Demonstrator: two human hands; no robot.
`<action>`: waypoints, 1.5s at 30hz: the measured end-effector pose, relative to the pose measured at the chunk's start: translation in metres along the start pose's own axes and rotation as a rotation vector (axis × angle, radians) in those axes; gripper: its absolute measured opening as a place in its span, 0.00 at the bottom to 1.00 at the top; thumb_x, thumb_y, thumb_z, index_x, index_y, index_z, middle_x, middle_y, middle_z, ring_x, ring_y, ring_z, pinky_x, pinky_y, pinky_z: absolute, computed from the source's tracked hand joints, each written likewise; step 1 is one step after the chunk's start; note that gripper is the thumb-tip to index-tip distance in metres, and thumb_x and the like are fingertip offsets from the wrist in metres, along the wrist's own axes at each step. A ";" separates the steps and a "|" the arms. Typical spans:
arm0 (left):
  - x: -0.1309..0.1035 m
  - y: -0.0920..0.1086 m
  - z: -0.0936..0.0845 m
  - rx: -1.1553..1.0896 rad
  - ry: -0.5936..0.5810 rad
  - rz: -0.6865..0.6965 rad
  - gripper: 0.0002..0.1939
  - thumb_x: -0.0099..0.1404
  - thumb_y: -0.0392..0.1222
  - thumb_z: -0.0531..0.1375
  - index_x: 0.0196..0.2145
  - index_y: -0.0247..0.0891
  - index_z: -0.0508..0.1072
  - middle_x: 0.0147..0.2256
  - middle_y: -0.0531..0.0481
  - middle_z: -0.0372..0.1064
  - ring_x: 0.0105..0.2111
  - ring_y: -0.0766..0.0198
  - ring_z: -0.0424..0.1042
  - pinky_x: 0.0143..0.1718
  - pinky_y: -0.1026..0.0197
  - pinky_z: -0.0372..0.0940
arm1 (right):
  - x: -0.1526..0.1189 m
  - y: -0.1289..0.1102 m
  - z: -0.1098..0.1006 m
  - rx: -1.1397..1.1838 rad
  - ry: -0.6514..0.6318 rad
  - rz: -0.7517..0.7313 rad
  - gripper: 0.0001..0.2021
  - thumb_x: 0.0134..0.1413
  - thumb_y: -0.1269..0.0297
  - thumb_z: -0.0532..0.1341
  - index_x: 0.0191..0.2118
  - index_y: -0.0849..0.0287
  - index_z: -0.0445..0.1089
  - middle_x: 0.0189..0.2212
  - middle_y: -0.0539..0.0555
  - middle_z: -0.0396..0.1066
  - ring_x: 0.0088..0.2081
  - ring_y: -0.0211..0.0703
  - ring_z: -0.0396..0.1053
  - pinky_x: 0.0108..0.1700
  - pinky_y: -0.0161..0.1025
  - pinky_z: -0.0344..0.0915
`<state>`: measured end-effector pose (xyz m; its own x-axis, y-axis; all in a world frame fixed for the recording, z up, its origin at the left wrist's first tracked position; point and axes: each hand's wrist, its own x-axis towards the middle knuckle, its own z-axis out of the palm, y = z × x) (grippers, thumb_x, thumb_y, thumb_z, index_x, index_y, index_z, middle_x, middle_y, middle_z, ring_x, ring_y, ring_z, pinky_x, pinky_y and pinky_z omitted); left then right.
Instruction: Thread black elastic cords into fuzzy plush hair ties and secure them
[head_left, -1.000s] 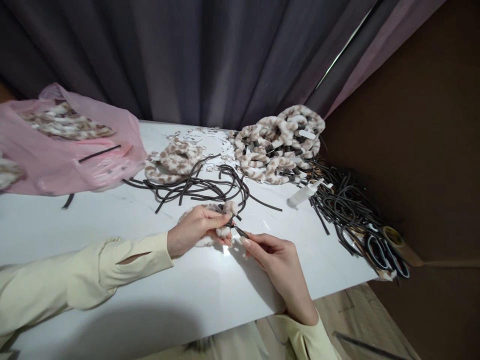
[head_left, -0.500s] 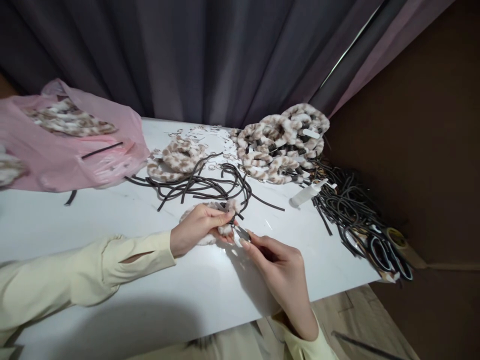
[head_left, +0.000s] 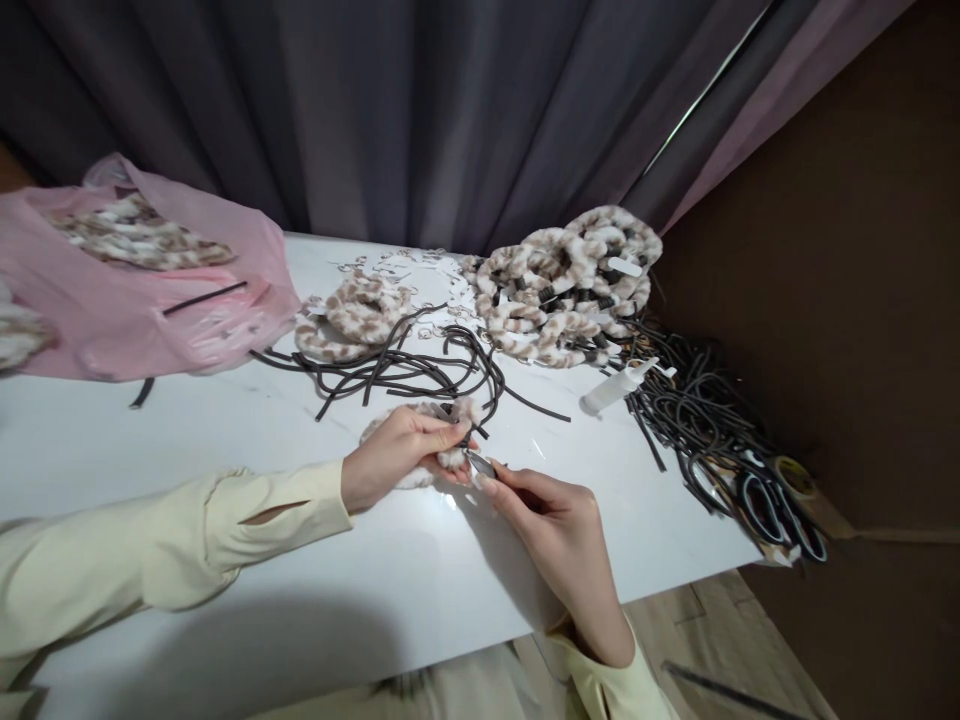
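My left hand (head_left: pixel 401 450) is closed on a fluffy ring (head_left: pixel 414 478), white with brown spots, holding it just above the table. Dark cord or binding shows at the ring's gap beside my thumb. My right hand (head_left: pixel 559 525) pinches small metal thread snips (head_left: pixel 480 464) between thumb and fingers. The snips' pointed tip reaches the dark binding close to my left fingertips; whether it touches cannot be made out. Part of the ring is hidden behind my left hand. Just beyond it lie several loose black cords (head_left: pixel 405 385).
Finished-looking fluffy rings (head_left: pixel 555 290) are piled at the back, and a smaller stack (head_left: pixel 367 308) lies left of them. A white nozzle bottle (head_left: pixel 619 388) lies near the black cord heap (head_left: pixel 705 400) and scissors (head_left: pixel 780 515). At left sits a pink plastic bag (head_left: pixel 247 250). Small metal clasps (head_left: pixel 405 262) are scattered behind.
The snips in my right hand have turned slightly and their blades look closer together. My left hand and the ring have hardly moved.
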<state>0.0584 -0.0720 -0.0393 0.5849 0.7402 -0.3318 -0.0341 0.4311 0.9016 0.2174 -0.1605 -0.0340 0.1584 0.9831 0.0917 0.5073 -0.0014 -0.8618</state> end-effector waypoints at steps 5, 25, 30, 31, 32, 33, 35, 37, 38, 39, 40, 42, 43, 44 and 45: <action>0.001 -0.001 -0.001 -0.001 -0.008 0.005 0.18 0.53 0.51 0.64 0.27 0.29 0.78 0.23 0.44 0.74 0.23 0.65 0.71 0.29 0.65 0.67 | -0.004 -0.002 0.002 -0.127 0.034 -0.119 0.14 0.53 0.60 0.59 0.26 0.65 0.74 0.18 0.52 0.68 0.20 0.33 0.60 0.22 0.31 0.56; -0.002 -0.003 0.005 -0.008 0.056 0.056 0.15 0.56 0.47 0.62 0.23 0.30 0.77 0.23 0.47 0.73 0.23 0.67 0.71 0.26 0.68 0.66 | -0.010 -0.012 0.005 -0.271 0.108 -0.317 0.11 0.57 0.67 0.56 0.26 0.65 0.70 0.16 0.48 0.60 0.18 0.31 0.56 0.20 0.29 0.53; -0.001 -0.004 0.003 -0.031 0.068 0.034 0.16 0.54 0.49 0.63 0.22 0.31 0.76 0.22 0.47 0.73 0.24 0.65 0.72 0.28 0.67 0.67 | -0.011 -0.006 0.002 -0.222 0.116 -0.296 0.10 0.56 0.66 0.57 0.29 0.66 0.71 0.17 0.49 0.62 0.18 0.31 0.55 0.21 0.29 0.55; 0.000 -0.005 0.003 -0.029 0.070 0.037 0.16 0.54 0.49 0.63 0.22 0.31 0.76 0.23 0.47 0.73 0.24 0.65 0.72 0.28 0.66 0.68 | -0.011 -0.005 0.003 -0.225 0.116 -0.296 0.10 0.56 0.66 0.57 0.29 0.66 0.71 0.17 0.49 0.62 0.18 0.31 0.55 0.21 0.29 0.55; 0.000 -0.005 0.003 -0.025 0.071 0.041 0.16 0.54 0.49 0.63 0.22 0.31 0.76 0.23 0.47 0.74 0.24 0.65 0.72 0.28 0.66 0.68 | -0.010 -0.004 0.003 -0.228 0.115 -0.295 0.10 0.55 0.66 0.57 0.28 0.66 0.71 0.17 0.49 0.62 0.19 0.31 0.55 0.21 0.29 0.55; 0.000 -0.006 0.002 -0.021 0.067 0.044 0.16 0.54 0.49 0.63 0.23 0.31 0.76 0.24 0.46 0.74 0.25 0.64 0.73 0.29 0.66 0.68 | -0.009 -0.003 0.004 -0.233 0.116 -0.296 0.10 0.56 0.67 0.57 0.28 0.66 0.71 0.17 0.49 0.62 0.19 0.31 0.55 0.22 0.29 0.54; 0.000 -0.006 0.002 -0.019 0.056 0.045 0.16 0.55 0.49 0.63 0.24 0.30 0.76 0.24 0.45 0.74 0.25 0.64 0.73 0.29 0.66 0.68 | -0.008 -0.003 0.005 -0.249 0.117 -0.307 0.10 0.56 0.67 0.57 0.27 0.65 0.70 0.17 0.48 0.60 0.19 0.31 0.54 0.21 0.29 0.53; 0.000 -0.007 0.002 -0.030 0.052 0.044 0.16 0.54 0.49 0.63 0.24 0.31 0.76 0.24 0.46 0.74 0.25 0.64 0.73 0.30 0.66 0.68 | -0.007 -0.004 0.006 -0.272 0.115 -0.319 0.12 0.57 0.67 0.56 0.24 0.64 0.68 0.16 0.47 0.59 0.18 0.30 0.53 0.21 0.30 0.52; 0.000 -0.007 0.002 -0.034 0.054 0.044 0.15 0.54 0.49 0.63 0.23 0.31 0.76 0.24 0.46 0.74 0.25 0.64 0.73 0.30 0.66 0.68 | -0.006 -0.004 0.007 -0.284 0.112 -0.325 0.13 0.57 0.67 0.55 0.23 0.64 0.66 0.16 0.47 0.59 0.18 0.30 0.54 0.20 0.30 0.52; 0.000 -0.006 0.002 -0.035 0.053 0.048 0.15 0.54 0.49 0.63 0.23 0.31 0.77 0.24 0.46 0.74 0.25 0.65 0.73 0.30 0.66 0.68 | -0.006 -0.005 0.008 -0.293 0.111 -0.332 0.14 0.58 0.67 0.55 0.22 0.63 0.65 0.16 0.47 0.59 0.18 0.30 0.54 0.20 0.30 0.52; 0.000 -0.006 0.003 -0.032 0.049 0.053 0.15 0.55 0.49 0.63 0.23 0.31 0.77 0.24 0.46 0.74 0.25 0.65 0.72 0.30 0.66 0.68 | -0.006 -0.005 0.009 -0.300 0.111 -0.339 0.15 0.58 0.67 0.55 0.21 0.63 0.64 0.16 0.48 0.60 0.18 0.30 0.55 0.20 0.30 0.52; -0.001 -0.006 0.004 -0.021 0.037 0.064 0.15 0.56 0.48 0.62 0.23 0.31 0.77 0.24 0.46 0.74 0.25 0.67 0.72 0.30 0.67 0.68 | -0.005 -0.006 0.012 -0.310 0.122 -0.360 0.15 0.58 0.68 0.54 0.21 0.62 0.63 0.16 0.48 0.61 0.18 0.31 0.57 0.20 0.30 0.52; -0.002 -0.005 0.004 -0.016 0.037 0.071 0.15 0.57 0.47 0.62 0.23 0.31 0.77 0.24 0.47 0.74 0.24 0.67 0.71 0.29 0.68 0.67 | -0.005 -0.006 0.014 -0.316 0.133 -0.375 0.15 0.58 0.68 0.54 0.21 0.62 0.63 0.17 0.49 0.62 0.18 0.31 0.58 0.20 0.30 0.53; -0.002 -0.005 0.004 -0.013 0.041 0.078 0.15 0.57 0.47 0.61 0.23 0.31 0.78 0.24 0.47 0.74 0.24 0.68 0.71 0.29 0.68 0.67 | -0.004 -0.006 0.017 -0.321 0.144 -0.389 0.14 0.59 0.68 0.54 0.22 0.62 0.64 0.17 0.49 0.63 0.18 0.32 0.59 0.20 0.30 0.53; -0.003 -0.004 0.005 -0.012 0.052 0.083 0.15 0.57 0.46 0.61 0.23 0.31 0.78 0.24 0.47 0.73 0.24 0.68 0.70 0.28 0.68 0.67 | -0.004 -0.006 0.020 -0.326 0.156 -0.400 0.13 0.59 0.68 0.53 0.23 0.62 0.64 0.18 0.49 0.63 0.19 0.32 0.59 0.21 0.30 0.54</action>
<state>0.0608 -0.0782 -0.0413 0.5366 0.7992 -0.2708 -0.0902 0.3734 0.9233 0.1969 -0.1610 -0.0386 0.0103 0.8798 0.4752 0.7865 0.2863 -0.5471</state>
